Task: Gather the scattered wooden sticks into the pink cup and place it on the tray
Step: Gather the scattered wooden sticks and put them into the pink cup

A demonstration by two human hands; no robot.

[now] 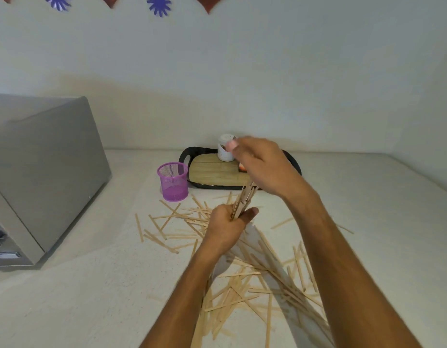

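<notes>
Many thin wooden sticks [182, 222] lie scattered across the white table, in front of and under my arms. A pink mesh cup [172, 180] stands upright and empty to the left of a black-rimmed tray [189, 153] with a wood-look floor. My left hand [226, 228] is closed around a bundle of sticks [243, 199] that points up and to the right. Above it, my right hand [263, 167] pinches the upper ends of that same bundle, in front of the tray.
A white jar [226, 148] and a small orange-edged item [242, 167] stand on the tray, partly behind my right hand. A grey metal appliance [41, 169] fills the left side. The wall [267, 84] rises just behind the tray.
</notes>
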